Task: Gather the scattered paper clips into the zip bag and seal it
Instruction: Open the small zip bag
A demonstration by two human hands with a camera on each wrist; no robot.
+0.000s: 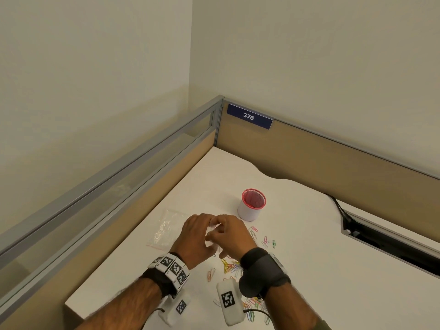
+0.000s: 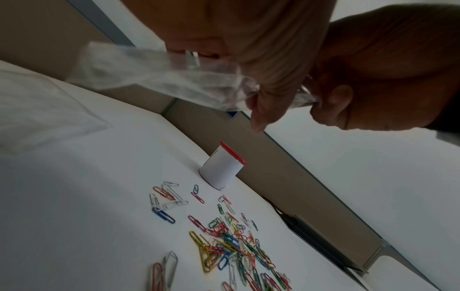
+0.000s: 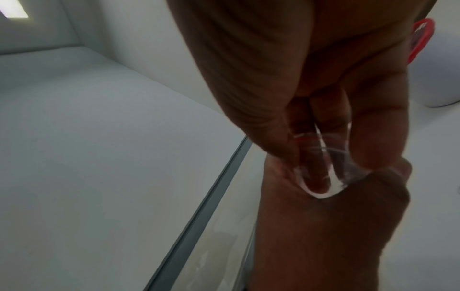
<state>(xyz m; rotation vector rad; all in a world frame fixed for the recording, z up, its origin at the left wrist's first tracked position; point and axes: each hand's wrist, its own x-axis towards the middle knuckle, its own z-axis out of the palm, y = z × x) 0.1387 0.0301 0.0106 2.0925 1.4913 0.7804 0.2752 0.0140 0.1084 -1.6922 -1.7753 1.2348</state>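
Bag is up off the desk, held between both hands over the near-centre. Thin clear film, crumpled, near weightless — it hangs limp from the fingers in the left wrist view. No clips seen inside it.

Left hand pinches the film, fingers curled onto it. Right hand also pinches it; right wrist view shows a finger seemingly pushed in under the film near the red zip line, so my read is the mouth is being worked open.

Handling judgement: film is slick and soft, with no stiffness of its own, so the only firm place to take hold is the zip strip at the mouth. One lip per hand, pull apart. Grip the body and it just bunches. The mouth will likely collapse shut when let go, so one hand has to keep it open while loading.

Clips lie on the desk below and to the right of the hands — one dense multicoloured heap plus strays toward the cup. Light, stiff wire, coated; probably tangled in the heap, so they may come up in clumps. Flat singles will be hard to pinch off a smooth top — sliding or scooping looks easier.

A second clear bag lies flat on the desk, left of the hands, untouched.
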